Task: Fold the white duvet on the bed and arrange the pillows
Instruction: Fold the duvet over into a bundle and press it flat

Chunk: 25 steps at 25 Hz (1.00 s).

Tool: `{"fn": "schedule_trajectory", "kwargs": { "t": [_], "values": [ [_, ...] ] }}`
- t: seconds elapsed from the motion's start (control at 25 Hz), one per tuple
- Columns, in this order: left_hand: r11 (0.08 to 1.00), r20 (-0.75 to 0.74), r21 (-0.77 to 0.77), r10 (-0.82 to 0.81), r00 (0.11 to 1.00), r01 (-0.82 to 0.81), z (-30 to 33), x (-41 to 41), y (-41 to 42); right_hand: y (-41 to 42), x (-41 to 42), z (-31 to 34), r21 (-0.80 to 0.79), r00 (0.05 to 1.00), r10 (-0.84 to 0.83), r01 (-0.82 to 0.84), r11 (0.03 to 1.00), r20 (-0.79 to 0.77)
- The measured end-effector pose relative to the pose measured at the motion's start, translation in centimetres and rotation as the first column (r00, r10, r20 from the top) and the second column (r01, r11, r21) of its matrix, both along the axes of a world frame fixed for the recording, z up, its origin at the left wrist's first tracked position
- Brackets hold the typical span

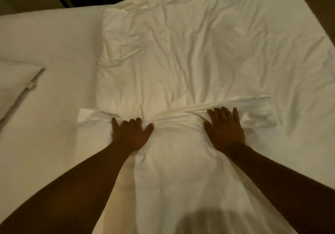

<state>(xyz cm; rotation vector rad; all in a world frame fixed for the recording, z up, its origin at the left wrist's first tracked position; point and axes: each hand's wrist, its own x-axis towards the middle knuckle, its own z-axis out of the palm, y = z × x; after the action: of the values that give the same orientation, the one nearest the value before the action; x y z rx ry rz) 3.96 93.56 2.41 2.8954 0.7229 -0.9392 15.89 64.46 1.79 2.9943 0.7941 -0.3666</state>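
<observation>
Nearby, pillow [16, 86] at left, left hand [131, 135] and right hand [225, 128] spread flat on duvet [172, 61].

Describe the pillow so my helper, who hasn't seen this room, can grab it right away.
Start at the big white bed and its crumpled white duvet, which the hands press near the middle. Look far left of the duvet, at the edge of the view: the flat white fabric pillow lies apart there. Unlike the wrinkled duvet it is smooth, with a small tag on its edge.
</observation>
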Motion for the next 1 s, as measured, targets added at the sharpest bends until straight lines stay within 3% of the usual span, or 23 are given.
{"fn": "schedule_trajectory", "kwargs": {
  "t": [0.2,0.32,0.4,0.52,0.6,0.72,0.76,0.84,0.92,1.0],
  "values": [
    [0.989,-0.054,-0.109,0.09,0.994,-0.096,1.5,1.0,0.8,-1.4,3.3,1.3,-0.187,0.994,-0.08,0.065,0.98,-0.077],
    [0.984,-0.1,-0.096,0.139,0.985,-0.148,2.6,0.8,1.4,-0.8,4.3,2.5,-0.223,0.993,-0.006,-0.02,0.975,-0.118],
    [0.99,-0.076,-0.104,0.091,0.993,-0.099,2.8,-0.5,2.0,-0.6,4.1,2.7,-0.224,0.995,0.042,-0.062,0.973,-0.096],
    [0.999,0.303,0.007,-0.051,0.952,0.052,1.7,-2.6,3.0,-0.9,3.2,1.2,-0.208,0.998,-0.005,-0.008,0.978,-0.062],
    [1.0,0.455,0.025,-0.027,0.89,0.017,1.5,-3.8,1.9,-0.6,2.1,0.0,-0.182,0.997,-0.077,0.072,0.981,-0.021],
    [0.996,0.439,-0.005,-0.079,0.895,0.091,2.5,-7.0,-3.6,1.1,-1.8,0.6,0.081,0.99,-0.139,0.136,0.987,0.031],
    [0.986,0.404,0.003,-0.156,0.901,0.17,2.7,-8.5,-5.4,0.9,-3.9,1.1,0.136,0.996,-0.086,0.081,0.987,0.031],
    [0.976,0.317,0.037,-0.215,0.924,0.215,2.4,-10.8,-5.7,-1.5,-7.6,1.8,0.094,0.994,0.106,-0.108,0.99,0.033],
    [0.996,0.257,0.073,-0.063,0.964,0.046,1.2,-12.1,-3.0,-6.0,-8.5,1.5,0.003,0.988,0.156,-0.157,0.988,0.016],
    [0.985,0.217,0.081,0.133,0.967,-0.154,-0.2,-12.1,0.2,-9.1,-6.9,0.6,-0.071,0.999,0.033,-0.03,0.997,0.036]
  ]
}}
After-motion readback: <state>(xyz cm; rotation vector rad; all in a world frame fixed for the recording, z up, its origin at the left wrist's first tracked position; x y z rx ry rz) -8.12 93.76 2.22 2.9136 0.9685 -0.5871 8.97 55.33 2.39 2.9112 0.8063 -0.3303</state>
